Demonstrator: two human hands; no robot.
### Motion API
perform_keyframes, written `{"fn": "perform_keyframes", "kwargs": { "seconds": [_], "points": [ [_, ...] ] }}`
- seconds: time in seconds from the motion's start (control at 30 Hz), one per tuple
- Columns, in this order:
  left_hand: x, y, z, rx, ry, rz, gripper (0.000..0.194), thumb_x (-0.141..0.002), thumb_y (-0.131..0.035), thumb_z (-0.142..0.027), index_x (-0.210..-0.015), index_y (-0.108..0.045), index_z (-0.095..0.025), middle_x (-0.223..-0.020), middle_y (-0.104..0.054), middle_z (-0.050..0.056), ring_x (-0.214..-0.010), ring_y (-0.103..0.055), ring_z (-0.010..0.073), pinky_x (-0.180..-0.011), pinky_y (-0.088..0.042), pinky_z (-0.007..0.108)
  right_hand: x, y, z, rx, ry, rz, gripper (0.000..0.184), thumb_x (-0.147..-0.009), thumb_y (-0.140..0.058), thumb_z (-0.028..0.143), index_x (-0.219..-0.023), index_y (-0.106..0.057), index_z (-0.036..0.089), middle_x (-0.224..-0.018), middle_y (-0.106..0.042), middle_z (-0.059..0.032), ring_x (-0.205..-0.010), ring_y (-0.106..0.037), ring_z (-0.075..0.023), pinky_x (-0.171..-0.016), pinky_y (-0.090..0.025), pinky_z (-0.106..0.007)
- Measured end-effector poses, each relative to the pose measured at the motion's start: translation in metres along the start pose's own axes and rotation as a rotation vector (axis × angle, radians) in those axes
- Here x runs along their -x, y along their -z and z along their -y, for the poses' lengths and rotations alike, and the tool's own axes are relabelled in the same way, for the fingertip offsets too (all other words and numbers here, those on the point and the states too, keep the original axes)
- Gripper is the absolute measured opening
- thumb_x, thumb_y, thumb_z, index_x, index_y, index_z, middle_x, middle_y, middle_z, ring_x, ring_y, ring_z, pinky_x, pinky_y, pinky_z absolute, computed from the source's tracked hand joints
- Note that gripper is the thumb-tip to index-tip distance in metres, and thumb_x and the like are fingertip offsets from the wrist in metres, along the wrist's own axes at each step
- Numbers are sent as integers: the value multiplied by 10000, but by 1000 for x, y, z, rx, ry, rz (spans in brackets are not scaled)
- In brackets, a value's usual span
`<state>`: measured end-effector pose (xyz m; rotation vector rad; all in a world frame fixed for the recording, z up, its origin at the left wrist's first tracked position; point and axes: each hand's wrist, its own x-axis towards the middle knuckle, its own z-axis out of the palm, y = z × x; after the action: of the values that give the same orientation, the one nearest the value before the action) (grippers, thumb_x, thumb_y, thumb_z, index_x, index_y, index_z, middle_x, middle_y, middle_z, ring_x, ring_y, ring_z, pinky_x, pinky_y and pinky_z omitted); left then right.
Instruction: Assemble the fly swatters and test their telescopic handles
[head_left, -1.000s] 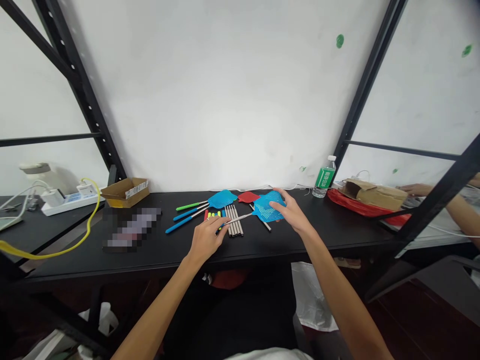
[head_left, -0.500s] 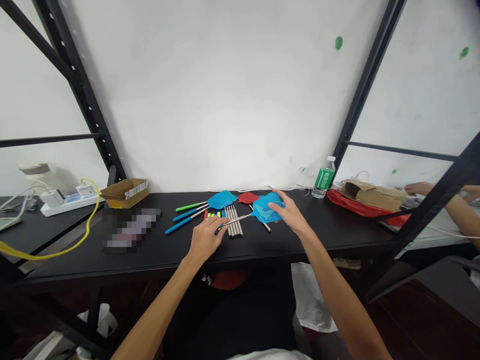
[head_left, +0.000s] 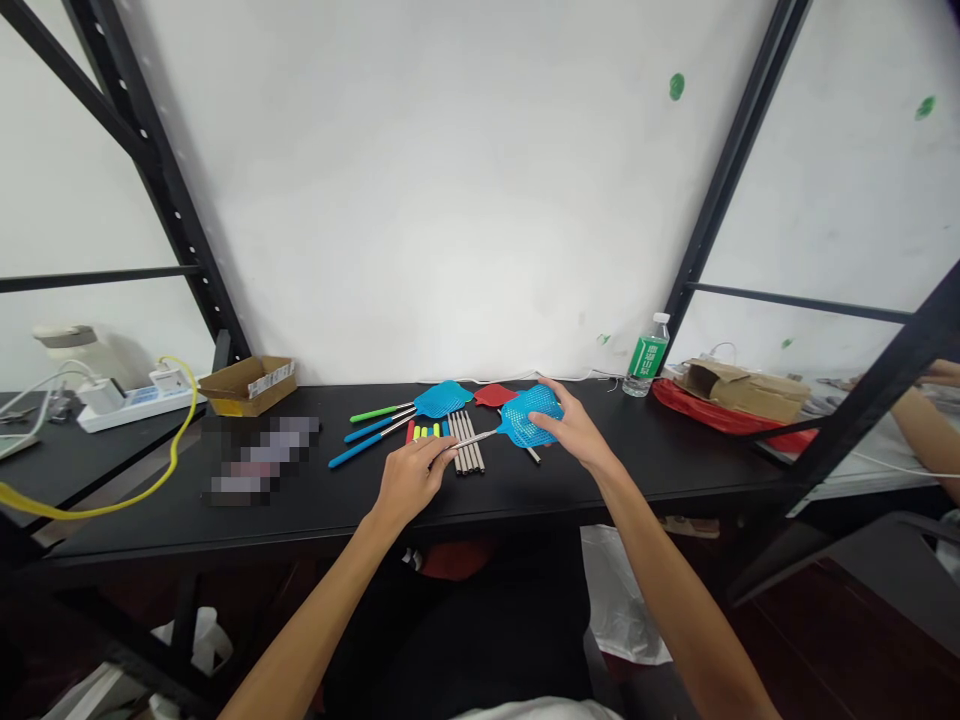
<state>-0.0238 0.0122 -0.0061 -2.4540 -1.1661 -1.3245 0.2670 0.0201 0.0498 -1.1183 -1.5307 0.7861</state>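
"Fingers closed at both ends! The left hand (head_left: 411, 475) grips the metal stem (head_left: 476, 439) of a blue swatter (head_left: 525, 420); the right hand (head_left: 571, 432) clasps its mesh head."

"Why both?"

"To steady it, I'd say: it stretches between them, crossing in front of these metal rods (head_left: 468, 458)."

"Lined up neatly!"

"Side by side, coloured tubes (head_left: 426, 432) just left, presumably for easy reach. Beyond, more swatters (head_left: 441, 400) lie fanned, perhaps to keep them apart."

"And the setting?"

"Black table (head_left: 322, 525), matt and dark; cardboard box (head_left: 247, 390) far left, water bottle (head_left: 646, 362) right, white wall (head_left: 465, 200) behind, faintly smudged."
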Motion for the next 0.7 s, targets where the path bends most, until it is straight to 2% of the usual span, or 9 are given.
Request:
{"fn": "perform_keyframes", "kwargs": {
  "seconds": [0.2, 0.33, 0.5, 0.7],
  "points": [
    [0, -1, 1, -9, -7, 0, 247, -986, -503, -333, -1097, -702, -238, -1023, -760, 43, -916, -706, 195, -806, -531, 306, 0, -1, -1, 26, 13, -2, 799, -723, -720, 415, -1449, -427, 252, -1163, -612, -108, -823, -631, -244, -528, -552, -316],
    [-1, -1, -1, -6, -9, 4, 250, -990, -490, -320, -1095, -701, -234, -1016, -760, 45, -907, -708, 196, -786, -531, 302, 0, -1, -2, 70, 62, -15, 768, -741, -714, 398, -1441, -436, 249, -1138, -618, -96, -904, -627, -261, -681, -571, -372],
    [-2, 1, -1, -16, -6, 0, 263, -991, -481, -331, -1091, -702, -231, -1010, -762, 49, -910, -712, 201, -773, -533, 301, -1, -2, -2, 106, 103, -24, 747, -747, -713, 401, -1426, -444, 244, -1173, -615, -86, -976, -617, -265, -850, -526, -418],
    [-2, 1, -3, -43, 13, 9, 259, -991, -474, -342, -1084, -694, -239, -1011, -760, 47, -904, -713, 201, -768, -528, 290, 0, -3, 0, 58, 111, -29, 765, -736, -727, 388, -1433, -441, 254, -1235, -608, -82, -1031, -615, -272, -903, -512, -426]
  ]
}}
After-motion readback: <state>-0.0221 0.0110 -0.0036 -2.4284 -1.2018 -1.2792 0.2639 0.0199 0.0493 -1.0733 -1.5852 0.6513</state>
